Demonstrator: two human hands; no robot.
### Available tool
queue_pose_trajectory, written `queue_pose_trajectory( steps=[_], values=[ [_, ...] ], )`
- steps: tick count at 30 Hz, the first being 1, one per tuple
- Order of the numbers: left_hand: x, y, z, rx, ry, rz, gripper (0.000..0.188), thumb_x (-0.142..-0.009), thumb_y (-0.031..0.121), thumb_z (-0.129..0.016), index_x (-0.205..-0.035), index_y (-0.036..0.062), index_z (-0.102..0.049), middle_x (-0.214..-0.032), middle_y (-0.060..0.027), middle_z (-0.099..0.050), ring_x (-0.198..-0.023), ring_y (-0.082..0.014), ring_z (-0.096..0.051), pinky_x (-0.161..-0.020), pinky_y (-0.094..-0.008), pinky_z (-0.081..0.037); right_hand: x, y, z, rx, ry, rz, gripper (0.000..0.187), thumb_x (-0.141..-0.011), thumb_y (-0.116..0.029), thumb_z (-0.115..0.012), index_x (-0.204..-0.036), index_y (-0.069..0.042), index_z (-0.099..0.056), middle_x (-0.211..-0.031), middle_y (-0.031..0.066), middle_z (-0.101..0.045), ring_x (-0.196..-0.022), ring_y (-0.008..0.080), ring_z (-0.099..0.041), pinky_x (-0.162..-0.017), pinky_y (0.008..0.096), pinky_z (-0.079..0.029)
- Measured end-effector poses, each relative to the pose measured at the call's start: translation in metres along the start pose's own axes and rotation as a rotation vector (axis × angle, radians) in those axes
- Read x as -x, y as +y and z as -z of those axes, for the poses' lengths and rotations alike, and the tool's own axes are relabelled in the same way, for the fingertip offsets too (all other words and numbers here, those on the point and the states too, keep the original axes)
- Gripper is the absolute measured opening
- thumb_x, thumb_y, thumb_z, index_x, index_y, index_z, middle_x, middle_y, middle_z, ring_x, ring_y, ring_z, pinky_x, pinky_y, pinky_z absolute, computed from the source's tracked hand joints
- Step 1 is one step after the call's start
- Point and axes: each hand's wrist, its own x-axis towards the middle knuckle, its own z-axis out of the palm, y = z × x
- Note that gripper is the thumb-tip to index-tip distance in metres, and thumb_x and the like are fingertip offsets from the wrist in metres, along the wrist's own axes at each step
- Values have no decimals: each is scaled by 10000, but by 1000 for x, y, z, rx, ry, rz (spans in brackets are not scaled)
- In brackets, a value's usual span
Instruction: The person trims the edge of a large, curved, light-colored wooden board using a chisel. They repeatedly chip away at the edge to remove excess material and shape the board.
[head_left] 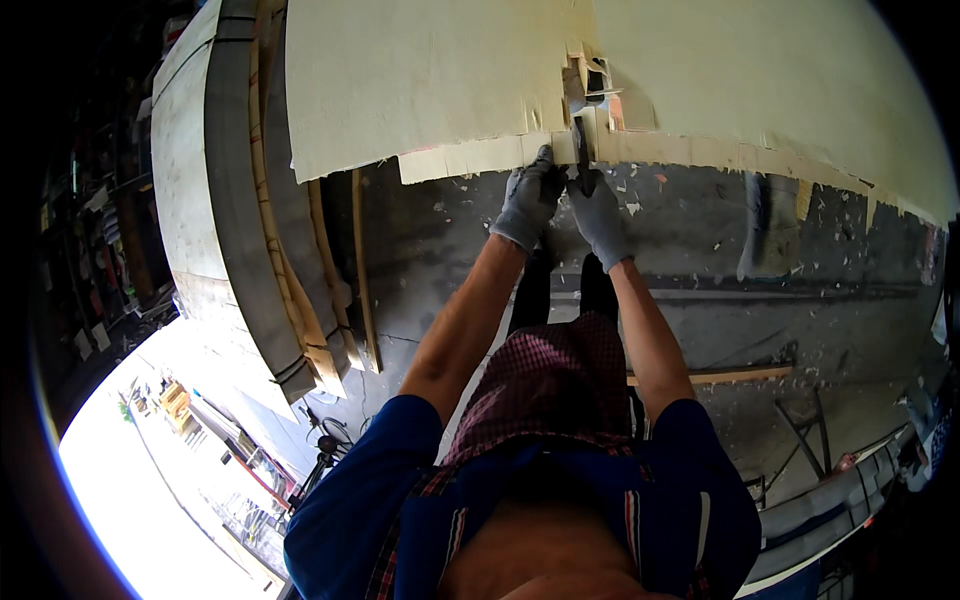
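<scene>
A broad pale-yellow wood veneer sheet (430, 75) spans the far side, its near edge ragged. Along that edge runs a narrow lighter strip (470, 157). My left hand (530, 200), in a grey glove with dark fingertips, is closed at the strip's edge; its underside fingers are hidden. Close beside it, my right hand (600, 220), also gloved, grips a dark flat-bladed knife (582, 150). The blade points away from me, over the strip. Just beyond its tip is a torn gap with a dark object (597, 80) and splintered bits around it.
At left stand a large pale panel stack (190, 200) and wooden battens (362, 270). Scraps litter the grey floor (690, 240). A wooden bar (720, 376) lies behind on the right, near a dark metal frame (805, 430). A bicycle (330, 440) stands by the bright opening.
</scene>
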Motion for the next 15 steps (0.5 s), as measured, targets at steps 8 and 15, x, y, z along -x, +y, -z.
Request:
queue_pose_trajectory(
  steps=[8, 15],
  values=[
    [-3, -6, -2, -35, 16, -66, 189, -948, 215, -587, -1100, 103, -600, -977, -3, -647, -871, -132, -619, -747, -286, -523, -40, 56, -29, 363, 318, 318, 253, -856, -257, -617, -975, -46, -545, -804, 208, -645, -733, 420, -625, -624, 511, -490],
    [17, 4, -8, 212, -192, -31, 471, -932, 430, -560, -1270, 104, -512, -1219, -72, -569, -1177, -228, -505, -1060, -425, -357, -3, 9, -5, -116, -48, 18, 248, -844, -249, -619, -920, -25, -545, -749, 190, -618, -723, 361, -634, -649, 435, -472]
  ],
)
